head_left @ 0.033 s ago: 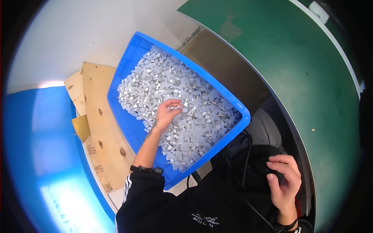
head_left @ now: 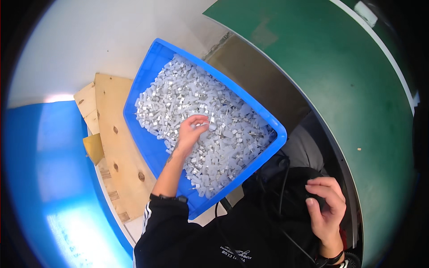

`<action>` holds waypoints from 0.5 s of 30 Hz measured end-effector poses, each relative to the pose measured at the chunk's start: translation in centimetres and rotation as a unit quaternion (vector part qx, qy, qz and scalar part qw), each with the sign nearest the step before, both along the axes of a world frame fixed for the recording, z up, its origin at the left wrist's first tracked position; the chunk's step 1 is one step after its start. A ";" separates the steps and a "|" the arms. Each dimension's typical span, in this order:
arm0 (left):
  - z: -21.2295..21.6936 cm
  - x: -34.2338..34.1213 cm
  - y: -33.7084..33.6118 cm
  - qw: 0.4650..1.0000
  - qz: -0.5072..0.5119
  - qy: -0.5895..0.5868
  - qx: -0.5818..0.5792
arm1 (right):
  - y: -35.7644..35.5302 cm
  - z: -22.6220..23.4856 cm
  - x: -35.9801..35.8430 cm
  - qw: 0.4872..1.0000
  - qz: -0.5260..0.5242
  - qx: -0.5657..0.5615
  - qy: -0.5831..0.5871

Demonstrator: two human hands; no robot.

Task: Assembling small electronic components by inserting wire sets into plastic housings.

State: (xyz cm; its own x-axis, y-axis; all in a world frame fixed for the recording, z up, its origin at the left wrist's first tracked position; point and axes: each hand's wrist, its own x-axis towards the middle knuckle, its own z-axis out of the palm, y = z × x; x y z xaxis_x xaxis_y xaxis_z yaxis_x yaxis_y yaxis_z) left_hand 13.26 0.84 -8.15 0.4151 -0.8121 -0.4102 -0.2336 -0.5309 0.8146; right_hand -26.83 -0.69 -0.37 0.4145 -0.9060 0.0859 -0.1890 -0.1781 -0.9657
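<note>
A deep blue plastic bin (head_left: pixel 241 91) holds a heap of small translucent white plastic pieces with shiny metal parts and pins (head_left: pixel 192 89). My left hand (head_left: pixel 191 130) reaches over the middle of the heap, fingers and thumb curled together. At its fingertips is one small white plastic piece with a metal pin (head_left: pixel 212 122), which it seems to pinch. To the right, apart from the bin, my right hand (head_left: pixel 328 206) hovers over my lap beside the green table. Its fingers are bent with a gap to the thumb, and nothing shows between them.
A green tabletop (head_left: pixel 339 85) curves along the right side, its edge close to my right hand. Plywood boards (head_left: pixel 118 134) lie left of the bin, by a blue surface (head_left: pixel 40 156). A pale wall (head_left: pixel 111 40) stands behind. Black cables (head_left: pixel 282 187) hang over my lap.
</note>
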 end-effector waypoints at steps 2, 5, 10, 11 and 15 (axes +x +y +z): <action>3.1 -2.5 -0.1 0.978 0.031 0.204 -0.029 | -0.7 0.2 0.6 1.000 0.014 -0.011 0.000; 6.5 -8.5 -0.3 0.938 -0.049 0.332 -0.089 | -2.1 -0.3 2.3 0.999 0.009 -0.018 -0.026; 10.0 -16.7 -1.9 0.809 -0.189 0.556 0.037 | -3.9 -0.4 2.6 0.972 0.036 -0.222 -0.061; 10.0 -17.4 -2.1 0.788 -0.183 0.586 0.050 | -3.6 -0.2 2.3 0.965 0.024 -0.248 -0.077; 10.4 -19.1 -3.0 0.799 -0.218 0.558 0.050 | -2.9 -0.1 -0.2 0.965 0.032 -0.247 -0.084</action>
State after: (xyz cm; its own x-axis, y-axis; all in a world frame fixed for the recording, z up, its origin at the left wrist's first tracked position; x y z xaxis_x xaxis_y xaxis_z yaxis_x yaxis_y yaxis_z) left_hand -5.85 -2.14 2.21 -0.5686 -0.7193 -0.3992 0.4282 -0.6731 0.6029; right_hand -26.98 -3.60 -0.43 0.4109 -0.7105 0.5713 -0.0114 -0.6306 -0.7761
